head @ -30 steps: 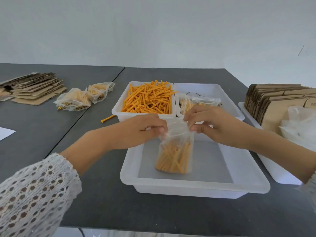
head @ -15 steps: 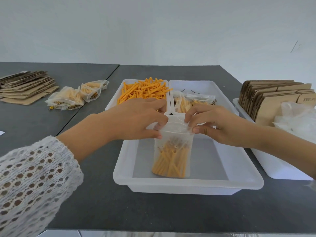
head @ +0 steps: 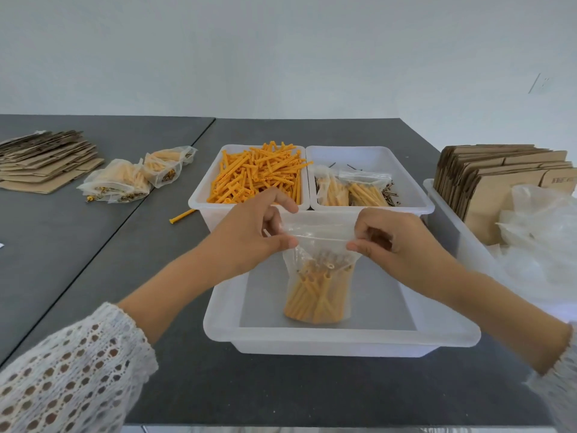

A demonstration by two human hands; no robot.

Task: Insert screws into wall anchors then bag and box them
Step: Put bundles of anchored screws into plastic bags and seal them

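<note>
Head view: both hands, left (head: pixel 249 235) and right (head: pixel 396 242), pinch the filled bag's (head: pixel 318 276) zip corners taut over the front tray (head: pixel 343 339), apparently for sealing.

The left hand (head: pixel 249 235) and the right hand (head: pixel 393 242) are now standing farther apart along the top of the clear bag (head: pixel 318 276) than a second ago, when their fingers were nearly meeting at its middle. Each is now pinching an outer end of the bag's top strip, which is lying stretched flat between them instead of bunched, while the bag hangs upright over the near tray (head: pixel 343 335).
</note>
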